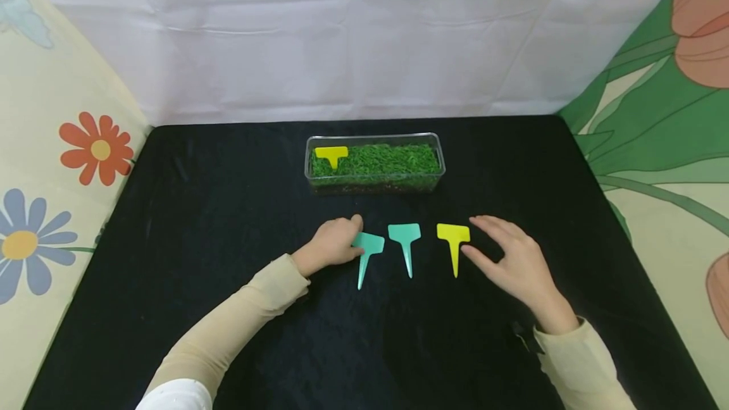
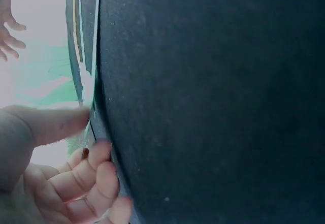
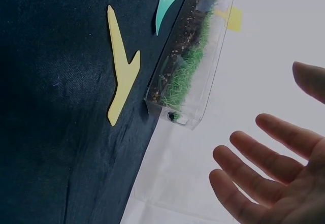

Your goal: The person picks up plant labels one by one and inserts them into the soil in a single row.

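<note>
My left hand (image 1: 333,242) is at the leftmost teal plant label (image 1: 371,244), its thumb and forefinger at the wide end. In the left wrist view the thumb (image 2: 61,125) meets that label (image 2: 95,46), seen nearly edge-on, and the other fingers curl below. A second teal plant label (image 1: 405,233) lies in the middle of the row. On the right lies a yellow plant label (image 1: 453,233), its stem pointing toward me. My right hand (image 1: 515,261) hovers beside it, fingers spread and apart from it in the right wrist view, holding nothing.
Behind the labels stands a clear rectangular planter (image 1: 376,185) with green grass (image 1: 393,160) over dark soil. Another yellow label (image 1: 331,153) stands upright at its left end. A black cloth (image 1: 228,207) covers the table; a white sheet (image 1: 342,49) hangs behind it.
</note>
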Available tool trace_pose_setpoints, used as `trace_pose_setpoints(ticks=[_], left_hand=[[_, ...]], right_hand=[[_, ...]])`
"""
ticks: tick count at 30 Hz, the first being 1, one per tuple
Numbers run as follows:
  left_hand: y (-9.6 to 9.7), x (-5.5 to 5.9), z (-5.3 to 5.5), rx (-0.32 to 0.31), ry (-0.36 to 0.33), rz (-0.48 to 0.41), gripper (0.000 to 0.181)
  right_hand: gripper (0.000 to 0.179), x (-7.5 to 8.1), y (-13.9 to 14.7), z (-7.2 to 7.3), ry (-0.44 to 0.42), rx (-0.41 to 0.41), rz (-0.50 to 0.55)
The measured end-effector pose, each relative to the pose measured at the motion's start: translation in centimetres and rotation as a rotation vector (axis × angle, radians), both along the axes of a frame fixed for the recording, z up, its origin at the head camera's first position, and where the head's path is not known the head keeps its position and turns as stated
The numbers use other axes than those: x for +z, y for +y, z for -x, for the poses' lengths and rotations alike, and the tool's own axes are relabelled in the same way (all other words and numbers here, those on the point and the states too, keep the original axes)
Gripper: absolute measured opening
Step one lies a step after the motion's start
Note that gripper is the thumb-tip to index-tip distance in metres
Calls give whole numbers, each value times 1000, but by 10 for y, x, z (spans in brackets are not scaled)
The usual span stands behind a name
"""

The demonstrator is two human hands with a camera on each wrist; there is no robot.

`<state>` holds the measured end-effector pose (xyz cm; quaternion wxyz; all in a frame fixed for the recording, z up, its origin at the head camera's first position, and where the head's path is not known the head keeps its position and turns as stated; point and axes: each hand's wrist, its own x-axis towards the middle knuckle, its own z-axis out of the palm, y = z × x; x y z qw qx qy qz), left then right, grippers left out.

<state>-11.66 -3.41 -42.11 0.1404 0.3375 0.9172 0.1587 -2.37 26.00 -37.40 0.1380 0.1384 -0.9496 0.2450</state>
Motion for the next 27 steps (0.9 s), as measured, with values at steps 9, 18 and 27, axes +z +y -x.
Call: trace_pose_setpoints(ticks=[9, 18, 27], left_hand=[[-8, 4, 4, 25, -143, -263, 4], [-12, 17, 6, 28, -143, -382, 5], [-13, 29, 2, 38, -92, -393, 5]], right_hand=[[49, 0, -1, 0, 3, 5, -2], [46, 0, -5, 4, -2, 21, -2], [46, 0, -14, 15, 6, 84, 6]])
